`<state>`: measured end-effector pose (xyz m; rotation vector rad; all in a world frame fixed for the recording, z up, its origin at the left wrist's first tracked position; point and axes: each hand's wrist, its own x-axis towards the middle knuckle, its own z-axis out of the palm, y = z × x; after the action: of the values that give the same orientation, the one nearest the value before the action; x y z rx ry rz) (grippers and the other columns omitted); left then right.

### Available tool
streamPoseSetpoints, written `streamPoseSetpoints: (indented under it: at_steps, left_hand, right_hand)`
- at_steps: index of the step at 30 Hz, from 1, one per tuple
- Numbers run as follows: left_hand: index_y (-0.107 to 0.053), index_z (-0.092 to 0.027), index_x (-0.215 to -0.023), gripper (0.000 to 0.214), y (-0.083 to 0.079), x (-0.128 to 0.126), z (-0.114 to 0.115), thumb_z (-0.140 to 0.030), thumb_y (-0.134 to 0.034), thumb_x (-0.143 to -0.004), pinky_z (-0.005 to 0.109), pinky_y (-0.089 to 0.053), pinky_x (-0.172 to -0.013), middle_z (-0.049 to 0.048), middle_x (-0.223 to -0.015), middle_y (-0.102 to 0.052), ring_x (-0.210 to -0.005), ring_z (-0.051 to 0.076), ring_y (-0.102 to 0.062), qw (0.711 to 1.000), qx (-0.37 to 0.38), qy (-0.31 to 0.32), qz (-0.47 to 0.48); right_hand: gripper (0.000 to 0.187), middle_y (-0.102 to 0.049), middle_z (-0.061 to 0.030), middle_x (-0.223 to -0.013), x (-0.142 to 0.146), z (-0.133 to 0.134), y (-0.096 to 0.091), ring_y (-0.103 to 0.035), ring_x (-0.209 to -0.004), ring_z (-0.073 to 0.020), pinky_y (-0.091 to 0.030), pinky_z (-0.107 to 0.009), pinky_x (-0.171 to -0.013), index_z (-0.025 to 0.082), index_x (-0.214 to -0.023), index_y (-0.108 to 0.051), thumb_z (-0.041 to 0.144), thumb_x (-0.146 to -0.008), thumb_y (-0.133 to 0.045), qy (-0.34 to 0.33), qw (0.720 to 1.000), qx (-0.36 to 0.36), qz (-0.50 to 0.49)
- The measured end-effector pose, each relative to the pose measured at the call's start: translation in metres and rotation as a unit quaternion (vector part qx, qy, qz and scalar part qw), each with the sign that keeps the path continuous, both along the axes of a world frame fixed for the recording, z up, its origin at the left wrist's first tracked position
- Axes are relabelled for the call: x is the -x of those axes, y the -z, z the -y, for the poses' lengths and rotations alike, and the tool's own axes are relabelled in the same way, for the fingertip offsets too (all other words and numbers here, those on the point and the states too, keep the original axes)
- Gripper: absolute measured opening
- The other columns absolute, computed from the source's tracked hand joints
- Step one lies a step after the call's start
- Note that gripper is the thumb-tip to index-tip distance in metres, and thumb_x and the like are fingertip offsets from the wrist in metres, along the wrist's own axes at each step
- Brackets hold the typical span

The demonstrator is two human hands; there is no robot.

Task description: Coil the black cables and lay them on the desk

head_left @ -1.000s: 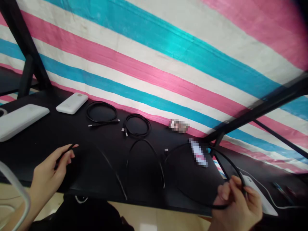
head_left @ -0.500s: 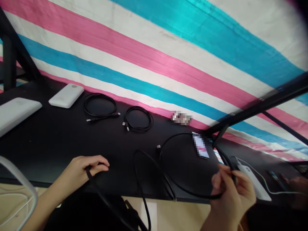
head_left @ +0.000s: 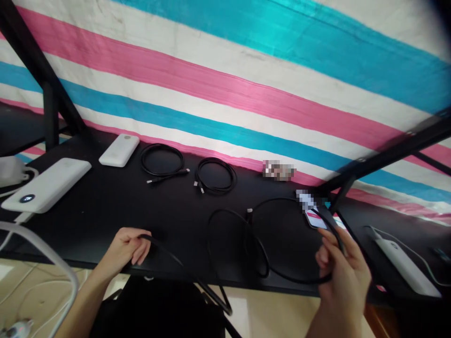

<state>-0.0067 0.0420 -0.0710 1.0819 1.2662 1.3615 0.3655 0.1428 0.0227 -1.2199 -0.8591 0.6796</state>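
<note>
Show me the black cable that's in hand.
The loosely looped black cable, held in the left hand and the right hand; the two coiled cables lie untouched near the striped sheet.

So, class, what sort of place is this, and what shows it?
Probably some kind of electronics workbench, judging by the black table, the black cables and what look like white power banks.

Single head-worn camera, close range, facing forward and down: worktop (head_left: pixel 169 211) at six o'clock, striped sheeting (head_left: pixel 225 80) at twelve.
</note>
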Motion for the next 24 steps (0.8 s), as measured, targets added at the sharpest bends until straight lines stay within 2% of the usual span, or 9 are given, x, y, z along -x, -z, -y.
streamPoseSetpoints:
  at_steps: [3, 6, 9, 12, 15, 18, 20, 22, 24]
  left_hand:
    - [-0.034, -0.018, -0.038, 0.054, -0.002, -0.004, 0.005, -0.044, -0.053, -0.082, 0.023, -0.030, -0.042, -0.0050, -0.029, -0.030, -0.029, 0.008, -0.037, 0.991, -0.036, -0.115, 0.064]
    - [-0.046, -0.017, -0.054, 0.039, -0.009, -0.009, 0.012, -0.040, -0.050, -0.086, 0.022, -0.029, -0.043, -0.0068, -0.034, -0.033, -0.033, 0.008, -0.038, 0.983, -0.022, -0.155, 0.097]
    - [-0.052, -0.018, -0.079, 0.026, -0.016, -0.011, 0.021, -0.041, -0.044, -0.089, 0.022, -0.033, -0.048, -0.0077, -0.041, -0.041, -0.040, 0.009, -0.044, 0.987, 0.034, -0.139, 0.074]
    - [-0.049, -0.019, -0.087, 0.025, -0.021, -0.010, 0.029, -0.043, -0.044, -0.088, 0.025, -0.040, -0.057, -0.0066, -0.047, -0.048, -0.049, 0.013, -0.052, 0.991, 0.072, -0.101, 0.040]
    - [-0.046, -0.019, -0.083, 0.025, -0.023, -0.010, 0.035, -0.044, -0.044, -0.088, 0.027, -0.042, -0.061, -0.0053, -0.051, -0.052, -0.054, 0.014, -0.056, 0.990, 0.068, -0.111, 0.045]
    - [-0.042, -0.020, -0.071, 0.032, -0.025, -0.016, 0.039, -0.047, -0.041, -0.088, 0.027, -0.041, -0.056, -0.0038, -0.051, -0.053, -0.053, 0.015, -0.056, 0.988, 0.046, -0.126, 0.080]
    - [-0.043, -0.020, -0.066, 0.034, -0.027, -0.025, 0.039, -0.047, -0.043, -0.087, 0.027, -0.041, -0.055, -0.0025, -0.054, -0.054, -0.051, 0.014, -0.055, 0.987, 0.049, -0.123, 0.086]
    - [-0.048, -0.020, -0.064, 0.037, -0.029, -0.038, 0.038, -0.051, -0.045, -0.085, 0.028, -0.042, -0.053, 0.0001, -0.055, -0.056, -0.048, 0.014, -0.054, 0.989, 0.071, -0.098, 0.088]
    - [-0.050, -0.021, -0.063, 0.038, -0.031, -0.053, 0.037, -0.055, -0.049, -0.080, 0.029, -0.042, -0.049, 0.0010, -0.057, -0.056, -0.047, 0.015, -0.054, 0.986, 0.086, -0.084, 0.119]
  right_hand:
    - [0.051, -0.069, -0.0057, -0.090, 0.002, 0.001, 0.005, -0.044, -0.040, -0.0041, -0.033, -0.017, -0.032, 0.019, -0.112, -0.060, 0.023, -0.062, -0.071, -0.060, 0.996, 0.057, 0.034]
    - [0.052, -0.067, -0.0100, -0.098, 0.007, 0.004, 0.008, -0.049, -0.044, -0.0067, -0.038, -0.019, -0.034, 0.017, -0.115, -0.058, 0.031, -0.066, -0.069, -0.095, 0.989, 0.093, 0.067]
    - [0.046, -0.067, -0.0101, -0.099, 0.013, 0.008, 0.010, -0.052, -0.046, -0.0078, -0.040, -0.019, -0.035, 0.017, -0.112, -0.060, 0.036, -0.071, -0.067, -0.150, 0.978, 0.117, 0.082]
    - [0.037, -0.068, -0.0097, -0.092, 0.019, 0.013, 0.009, -0.052, -0.045, -0.0083, -0.041, -0.019, -0.035, 0.015, -0.102, -0.064, 0.038, -0.073, -0.065, -0.191, 0.971, 0.118, 0.087]
    - [0.035, -0.068, -0.0083, -0.085, 0.023, 0.019, 0.006, -0.050, -0.042, -0.0081, -0.040, -0.018, -0.032, 0.016, -0.097, -0.066, 0.041, -0.074, -0.065, -0.198, 0.973, 0.097, 0.073]
    - [0.036, -0.069, -0.0096, -0.087, 0.032, 0.026, 0.002, -0.059, -0.051, -0.0125, -0.045, -0.020, -0.036, 0.018, -0.097, -0.068, 0.046, -0.075, -0.062, -0.227, 0.967, 0.095, 0.060]
    - [0.040, -0.070, -0.0120, -0.092, 0.043, 0.031, 0.001, -0.066, -0.069, -0.0200, -0.053, -0.025, -0.045, 0.018, -0.098, -0.070, 0.050, -0.076, -0.059, -0.275, 0.953, 0.110, 0.061]
    - [0.044, -0.070, -0.0134, -0.095, 0.056, 0.037, 0.001, -0.066, -0.085, -0.0259, -0.057, -0.034, -0.057, 0.018, -0.099, -0.070, 0.053, -0.078, -0.055, -0.330, 0.934, 0.124, 0.060]
    - [0.045, -0.070, -0.0137, -0.095, 0.070, 0.046, 0.001, -0.065, -0.091, -0.0269, -0.056, -0.041, -0.071, 0.018, -0.102, -0.070, 0.053, -0.082, -0.050, -0.383, 0.913, 0.130, 0.054]
